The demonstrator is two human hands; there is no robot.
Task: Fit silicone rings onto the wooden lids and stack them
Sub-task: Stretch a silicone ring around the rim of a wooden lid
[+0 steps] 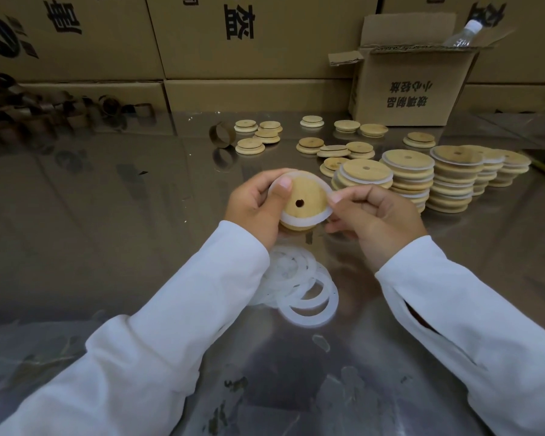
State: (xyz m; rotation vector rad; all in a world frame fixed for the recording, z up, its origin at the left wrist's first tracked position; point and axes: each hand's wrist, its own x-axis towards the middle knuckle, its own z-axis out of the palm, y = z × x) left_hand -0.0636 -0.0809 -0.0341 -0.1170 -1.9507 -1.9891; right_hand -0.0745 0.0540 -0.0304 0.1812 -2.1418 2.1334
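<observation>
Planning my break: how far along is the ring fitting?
Done: several stacks of ringed lids at right. In hand: left hand holds a wooden lid while the right hand pinches its silicone ring. Left: roughly a dozen bare lids behind, loose rings in front.

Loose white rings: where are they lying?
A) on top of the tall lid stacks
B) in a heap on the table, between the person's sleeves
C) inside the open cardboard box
B: the loose white rings lie heaped on the metal table, nearer the person than the left hand and right hand holding the wooden lid.
</observation>
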